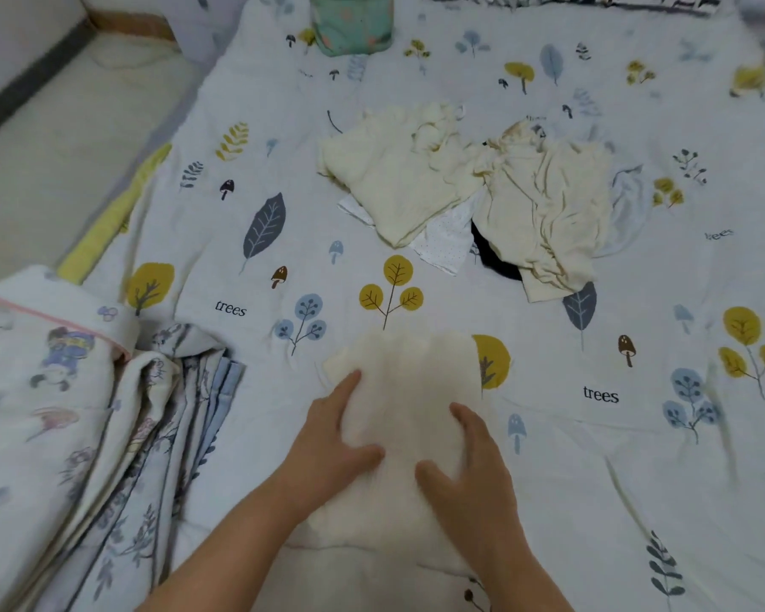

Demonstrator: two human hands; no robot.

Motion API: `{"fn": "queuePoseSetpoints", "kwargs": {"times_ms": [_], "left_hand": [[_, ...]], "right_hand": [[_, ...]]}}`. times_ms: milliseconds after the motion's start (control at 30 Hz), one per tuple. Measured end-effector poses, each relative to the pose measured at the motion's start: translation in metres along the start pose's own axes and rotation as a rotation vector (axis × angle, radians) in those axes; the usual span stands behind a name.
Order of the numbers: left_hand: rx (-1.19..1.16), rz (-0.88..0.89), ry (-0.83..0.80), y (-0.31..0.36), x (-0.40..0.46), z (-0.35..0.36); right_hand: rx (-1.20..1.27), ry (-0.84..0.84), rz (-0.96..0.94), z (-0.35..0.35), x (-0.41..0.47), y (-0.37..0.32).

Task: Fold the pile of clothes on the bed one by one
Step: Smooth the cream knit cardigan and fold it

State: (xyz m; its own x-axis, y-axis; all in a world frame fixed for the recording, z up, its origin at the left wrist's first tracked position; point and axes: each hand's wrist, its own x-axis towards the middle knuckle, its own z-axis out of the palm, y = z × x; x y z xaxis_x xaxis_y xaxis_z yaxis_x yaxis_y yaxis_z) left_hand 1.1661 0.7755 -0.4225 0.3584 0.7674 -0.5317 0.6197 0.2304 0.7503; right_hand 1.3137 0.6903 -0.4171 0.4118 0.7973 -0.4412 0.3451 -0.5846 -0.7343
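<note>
The cream garment (409, 390) lies near us on the bed (592, 479), soft and light, both flat hands, left (332, 439) and right (469, 461), pressing it with fingers straight; we'd lift by edges, while the far pile (473, 187) holds roughly five pieces.

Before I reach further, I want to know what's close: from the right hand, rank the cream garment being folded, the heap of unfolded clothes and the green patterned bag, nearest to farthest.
1. Cream garment, under the right hand.
2. Heap of unfolded clothes, mid-bed, ahead.
3. Green patterned bag, far edge.
</note>
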Motion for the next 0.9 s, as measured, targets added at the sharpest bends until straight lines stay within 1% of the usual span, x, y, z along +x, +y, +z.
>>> {"fn": "queuePoseSetpoints", "kwargs": {"times_ms": [100,300,467,567,700,900], "left_hand": [[-0.024,0.006,0.029,0.019,-0.040,-0.015],[-0.078,0.101,0.175,0.056,-0.111,-0.051],[-0.119,0.162,0.296,0.070,-0.160,-0.094],[-0.098,0.174,0.344,0.068,-0.182,-0.123],[-0.111,0.145,0.377,0.042,-0.209,-0.175],[-0.133,0.064,0.364,-0.017,-0.224,-0.262]], "right_hand": [[-0.022,-0.032,-0.028,-0.017,-0.035,-0.026],[-0.038,-0.055,-0.148,-0.047,-0.090,-0.091],[0.052,-0.029,-0.255,-0.045,-0.131,-0.147],[0.070,-0.010,-0.329,-0.027,-0.148,-0.174],[0.049,-0.093,-0.351,0.014,-0.165,-0.206],[0.005,-0.162,-0.317,0.104,-0.178,-0.248]]}}
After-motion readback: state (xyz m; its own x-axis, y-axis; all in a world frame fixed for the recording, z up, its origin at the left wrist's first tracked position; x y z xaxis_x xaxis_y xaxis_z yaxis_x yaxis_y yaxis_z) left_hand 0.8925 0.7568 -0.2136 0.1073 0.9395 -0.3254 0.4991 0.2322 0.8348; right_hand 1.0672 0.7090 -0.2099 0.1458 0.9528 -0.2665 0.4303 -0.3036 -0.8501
